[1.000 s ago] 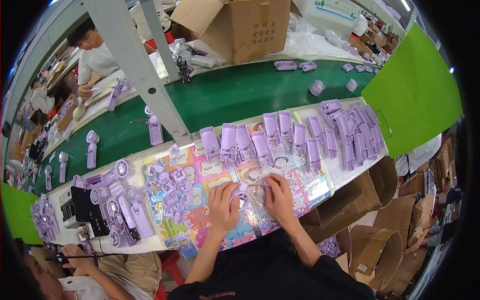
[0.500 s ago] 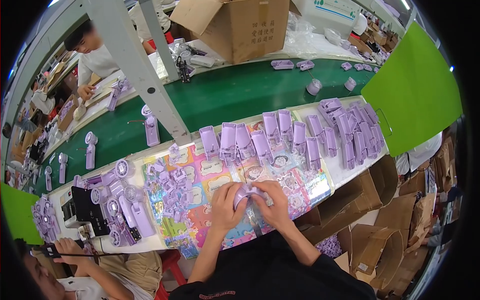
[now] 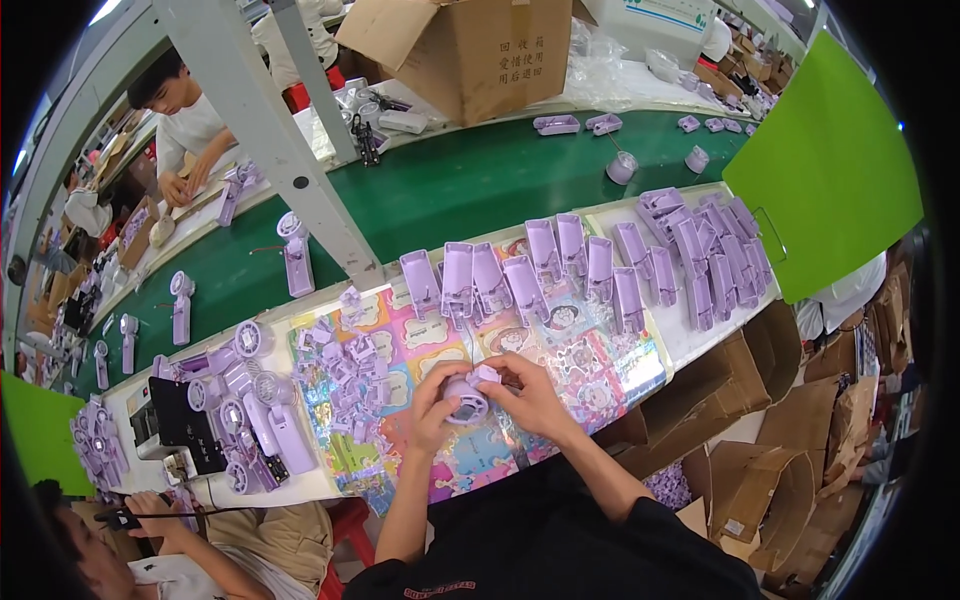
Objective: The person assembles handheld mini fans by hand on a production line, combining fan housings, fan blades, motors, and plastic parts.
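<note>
Low over the colourful patterned mat (image 3: 455,335), my left hand (image 3: 432,408) grips a round purple fan head (image 3: 468,404) by its left side, with the thumb on its face. My right hand (image 3: 532,398) is closed on a small purple plastic part (image 3: 484,375), pinched against the fan head's upper right edge. A thin wire runs up from the fan head toward the purple handle shells (image 3: 458,280) lined up beyond my hands. Left of my hands lies a heap of small purple parts (image 3: 345,375).
Beyond the table runs a green conveyor belt (image 3: 420,190) carrying fan pieces. A grey metal post (image 3: 300,170) rises at its near edge. Assembled purple fans (image 3: 265,400) crowd the left side; more shells (image 3: 700,250) pile up at right. Cardboard boxes (image 3: 720,390) stand below right. Co-workers sit at left.
My hands have shifted slightly left and turned the fan head, so its round face now shows. The small part has come into view at my right fingertips.
</note>
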Demonstrator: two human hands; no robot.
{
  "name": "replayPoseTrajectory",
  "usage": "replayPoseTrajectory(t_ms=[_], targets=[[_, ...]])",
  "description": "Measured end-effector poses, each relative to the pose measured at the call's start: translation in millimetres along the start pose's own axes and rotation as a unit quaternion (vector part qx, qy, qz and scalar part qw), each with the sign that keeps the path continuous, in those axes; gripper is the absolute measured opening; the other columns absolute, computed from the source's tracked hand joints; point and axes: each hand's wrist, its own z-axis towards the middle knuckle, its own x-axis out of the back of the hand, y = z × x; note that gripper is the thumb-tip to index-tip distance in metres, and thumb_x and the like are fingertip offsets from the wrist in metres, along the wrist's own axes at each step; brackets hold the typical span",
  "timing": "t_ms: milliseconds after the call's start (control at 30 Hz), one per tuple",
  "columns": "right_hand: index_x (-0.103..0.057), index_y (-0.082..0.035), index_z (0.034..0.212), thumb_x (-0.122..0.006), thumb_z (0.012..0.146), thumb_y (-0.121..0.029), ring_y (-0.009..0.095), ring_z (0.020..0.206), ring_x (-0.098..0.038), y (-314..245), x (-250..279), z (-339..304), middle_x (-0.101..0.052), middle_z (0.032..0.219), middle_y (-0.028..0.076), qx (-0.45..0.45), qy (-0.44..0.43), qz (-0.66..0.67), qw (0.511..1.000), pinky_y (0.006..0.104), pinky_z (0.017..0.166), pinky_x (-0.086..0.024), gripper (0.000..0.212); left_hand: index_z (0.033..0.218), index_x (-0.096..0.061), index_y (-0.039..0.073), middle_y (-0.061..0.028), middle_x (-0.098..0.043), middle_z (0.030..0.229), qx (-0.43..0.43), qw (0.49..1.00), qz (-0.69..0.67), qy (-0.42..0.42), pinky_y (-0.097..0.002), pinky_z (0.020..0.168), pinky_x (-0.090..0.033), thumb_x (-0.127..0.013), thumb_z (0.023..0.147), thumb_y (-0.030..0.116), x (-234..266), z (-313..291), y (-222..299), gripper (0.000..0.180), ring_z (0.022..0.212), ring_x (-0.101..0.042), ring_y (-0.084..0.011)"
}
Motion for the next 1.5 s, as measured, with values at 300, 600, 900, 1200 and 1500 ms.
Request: replayPoseTrajectory(t_ms=[300,600,900,1200,1500], targets=[[-0.062,0.003,0.123,-0.072,0.093,-0.005,0.010,0.087,-0.066,-8,-9,-4,-0.070,0.101,0.007,-0.037,0.006,0.114,0.993,0.0250,0.076,-0.054,0.032,0.109,-0.066,-0.002,-0.0068,-0.063,0.112,0.113,0.992,0.013,0.044,-0.0285,0.090,-0.048,-0.074,0.084,0.004,5,3,5,0.026,0.102,-0.061,-0.0150],[-0.065,0.001,0.116,-0.073,0.091,-0.007,0.009,0.086,-0.065,-17,-10,3,-0.071,0.099,0.005,0.000,-0.004,-0.017,1.000,0.0254,0.077,-0.052,0.027,0.102,-0.066,-0.004,-0.0066,-0.063,0.104,0.136,0.988,-0.067,0.029,-0.0276,0.089,-0.046,-0.070,0.086,0.005,11,7,6,0.019,0.098,-0.060,-0.0142],[-0.067,0.001,0.109,-0.076,0.088,-0.008,0.008,0.079,-0.058,-10,-13,-1,-0.068,0.093,0.003,0.021,-0.001,-0.016,1.000,0.0251,0.073,-0.049,0.024,0.092,-0.062,-0.003,-0.0054,-0.060,0.095,0.084,0.991,-0.093,0.046,-0.0275,0.082,-0.043,-0.066,0.089,0.001,8,-1,2,0.006,0.089,-0.057,-0.0131],[-0.070,0.002,0.102,-0.071,0.093,-0.015,0.006,0.069,-0.055,-4,19,-5,-0.067,0.080,0.003,0.037,0.057,-0.028,0.997,0.0248,0.062,-0.046,0.019,0.102,-0.067,0.000,-0.0164,-0.066,0.106,-0.055,0.926,0.374,-0.011,-0.0406,0.090,-0.048,-0.064,0.089,0.004,-17,27,45,0.013,0.103,-0.062,-0.0314],[-0.070,-0.003,0.098,-0.072,0.090,-0.030,0.035,0.094,-0.060,-26,53,10,-0.065,0.095,0.014,0.178,0.030,-0.399,0.899,0.0443,0.086,-0.048,0.029,0.126,-0.070,0.025,-0.0177,-0.038,0.155,-0.119,0.648,0.713,-0.240,-0.0450,0.118,-0.032,-0.062,0.064,-0.016,-4,150,84,0.075,0.147,-0.032,-0.0367]])
